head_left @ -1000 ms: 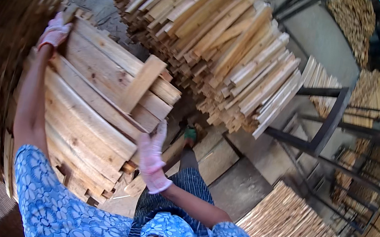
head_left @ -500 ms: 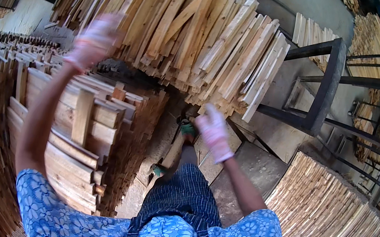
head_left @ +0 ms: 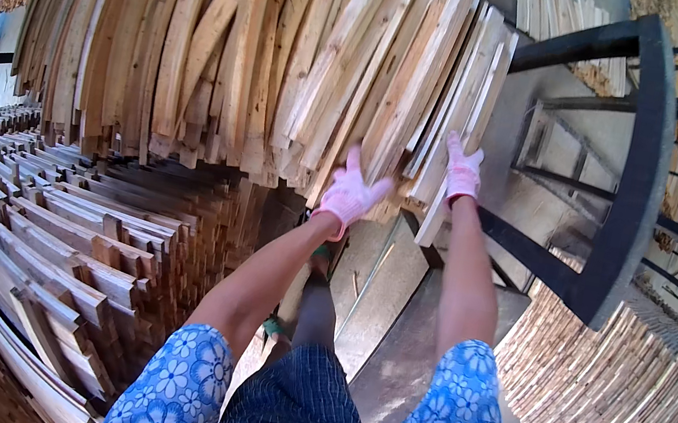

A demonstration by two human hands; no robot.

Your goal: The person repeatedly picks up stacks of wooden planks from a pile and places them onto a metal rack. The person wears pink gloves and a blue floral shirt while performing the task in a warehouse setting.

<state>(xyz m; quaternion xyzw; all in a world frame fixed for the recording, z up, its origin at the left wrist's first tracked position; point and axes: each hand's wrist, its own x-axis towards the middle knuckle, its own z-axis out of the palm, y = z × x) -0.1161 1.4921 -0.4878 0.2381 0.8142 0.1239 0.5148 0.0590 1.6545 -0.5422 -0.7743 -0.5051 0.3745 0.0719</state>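
Observation:
A big heap of pale wooden strips (head_left: 272, 48) lies side by side ahead of me, their near ends uneven. My left hand (head_left: 351, 194), in a pinkish-white knit glove, is at the near ends right of the heap's middle, fingers spread and apart. At the right end of the heap, my right hand (head_left: 462, 174) in a matching glove has its fingers stretched out along the outermost strips (head_left: 463, 116). It seems to touch them; its fingers are not wrapped round any strip that I can see.
A dark metal frame (head_left: 641, 172) juts out right of the heap. Stacked wood pieces (head_left: 71, 256) rise at the left, with gaps between the layers. A dense stack of thin strips (head_left: 596, 389) stands at the lower right. My green shoes show on the floor (head_left: 372, 280) below.
My left hand has swung from the far left of the heap to right of its middle. My right hand has moved right and up, onto the end strips. The view has shifted.

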